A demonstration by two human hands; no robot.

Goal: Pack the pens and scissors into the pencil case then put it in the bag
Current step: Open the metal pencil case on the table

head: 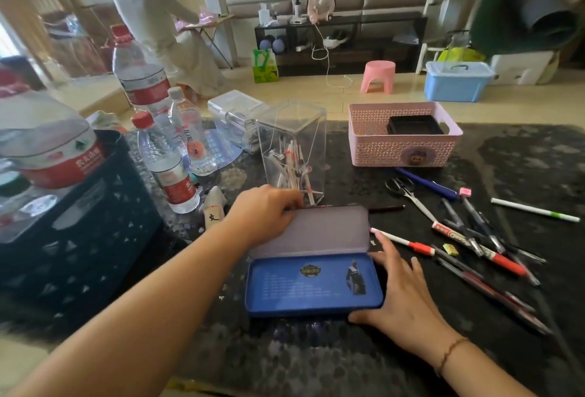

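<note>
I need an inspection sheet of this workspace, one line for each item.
Surface: dark mottled table.
Job's things: open blue tin pencil case, empty; black-handled scissors and loose pens lying to its right; bag not seen.
Clutter: clear plastic pen holder, pink perforated basket, water bottles, black crate.
Grips: left hand on lid; right hand steadying the case's right end.
Cables: white fan cord in background.
Surroundings: another person, pink stool.

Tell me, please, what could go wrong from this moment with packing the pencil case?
1. The left hand props the lid open beside the clear pen holder; pushing the lid further back might knock it.
2. The pens lie crossed in a loose pile, so grabbing one may roll others away.
3. The scissors lie farther back, easy to forget.
</note>
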